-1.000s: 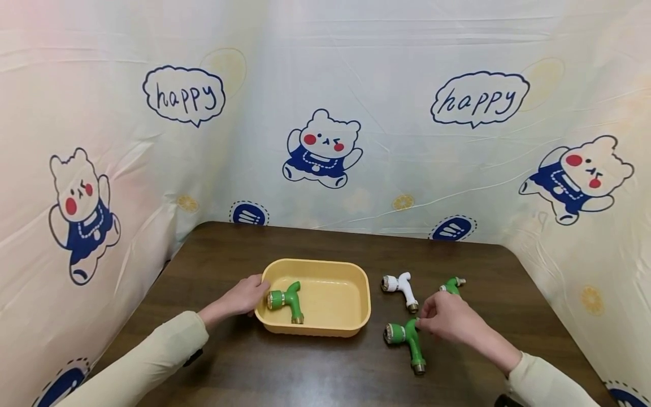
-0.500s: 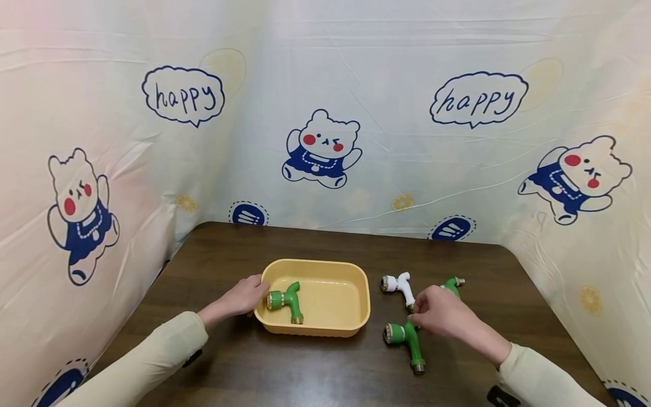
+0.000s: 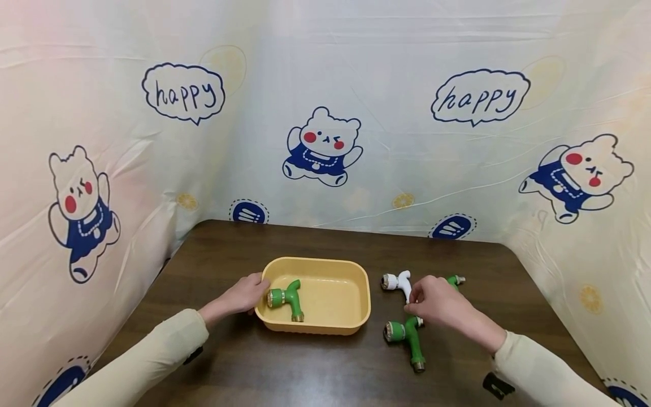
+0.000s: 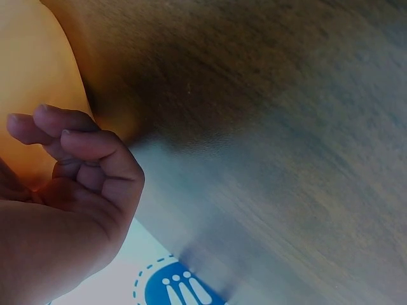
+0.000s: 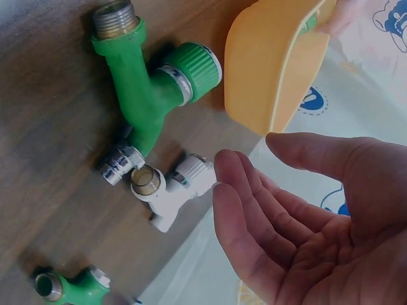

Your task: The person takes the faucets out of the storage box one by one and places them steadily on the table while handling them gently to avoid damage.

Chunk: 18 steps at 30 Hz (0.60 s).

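Left hand (image 3: 243, 296) gripping yellow basin (image 3: 330, 299) by its left end, green tap (image 3: 293, 301) inside; right hand (image 3: 441, 302) relaxed, unclenched, by white tap (image 3: 404, 282); second green tap (image 3: 413, 342) nearer the person, third green tap (image 3: 454, 280) partly hidden;

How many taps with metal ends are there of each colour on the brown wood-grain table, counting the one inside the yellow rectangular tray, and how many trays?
Green taps with metal ends: 3
White tap with a metal end: 1
Yellow rectangular tray: 1
Total: 5
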Available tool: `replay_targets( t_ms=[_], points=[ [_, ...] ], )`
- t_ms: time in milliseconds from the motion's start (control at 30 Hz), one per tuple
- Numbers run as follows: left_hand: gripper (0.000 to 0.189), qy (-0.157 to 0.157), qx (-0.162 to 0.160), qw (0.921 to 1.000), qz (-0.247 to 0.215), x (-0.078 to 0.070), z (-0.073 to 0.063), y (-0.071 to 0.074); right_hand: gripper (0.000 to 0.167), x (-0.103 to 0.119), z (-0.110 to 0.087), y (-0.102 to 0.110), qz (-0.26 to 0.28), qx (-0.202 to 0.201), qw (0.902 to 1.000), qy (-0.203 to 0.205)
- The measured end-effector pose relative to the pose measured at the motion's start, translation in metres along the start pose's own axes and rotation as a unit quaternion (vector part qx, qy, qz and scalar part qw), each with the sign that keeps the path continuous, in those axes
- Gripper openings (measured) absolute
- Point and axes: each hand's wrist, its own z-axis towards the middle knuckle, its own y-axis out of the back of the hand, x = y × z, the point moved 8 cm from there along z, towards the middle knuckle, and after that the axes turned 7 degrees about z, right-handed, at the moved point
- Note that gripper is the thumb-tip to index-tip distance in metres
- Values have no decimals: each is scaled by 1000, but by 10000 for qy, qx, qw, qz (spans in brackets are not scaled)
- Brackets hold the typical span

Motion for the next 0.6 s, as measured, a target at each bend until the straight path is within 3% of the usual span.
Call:
replay_targets(
  t_ms=[600],
  points=[
    [35,6,-6,10000,-58,-4,-3,1,16,13,10,3,-305,-66,9995,81]
  ],
)
